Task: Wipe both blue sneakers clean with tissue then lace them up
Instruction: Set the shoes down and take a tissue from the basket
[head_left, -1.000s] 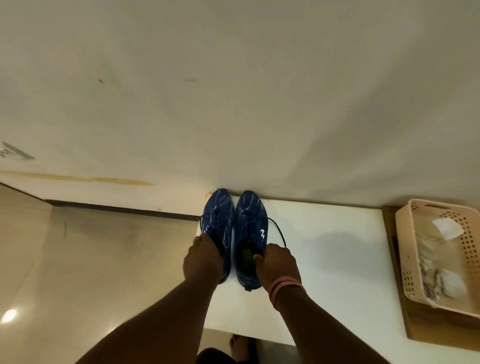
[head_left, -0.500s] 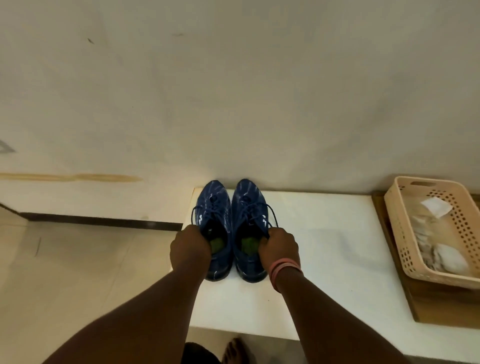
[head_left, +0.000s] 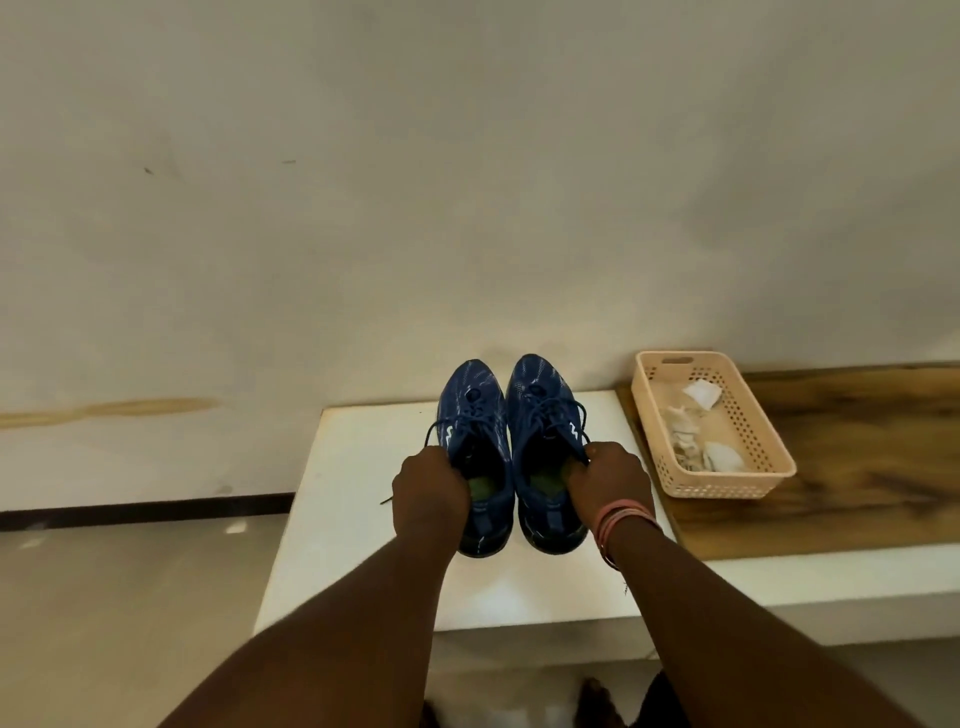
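Observation:
Two blue sneakers stand side by side on the white table (head_left: 363, 519), toes toward the wall. My left hand (head_left: 430, 488) grips the outer collar of the left sneaker (head_left: 475, 410). My right hand (head_left: 608, 480), with pink bangles at the wrist, grips the outer collar of the right sneaker (head_left: 540, 405). Both shoes have dark blue laces threaded through, and green insoles show inside. A loose lace end (head_left: 388, 500) trails left of my left hand.
A beige perforated basket (head_left: 727, 486) holding crumpled tissues sits on a wooden board (head_left: 857, 467) to the right of the shoes. A pale wall rises just behind the table. The floor lies to the left, and my feet show below the table's near edge.
The view has shifted left, so the shoes and basket now sit further right and centred. Both hands keep hold of the sneakers, which stand flat on the table, pulled slightly toward me.

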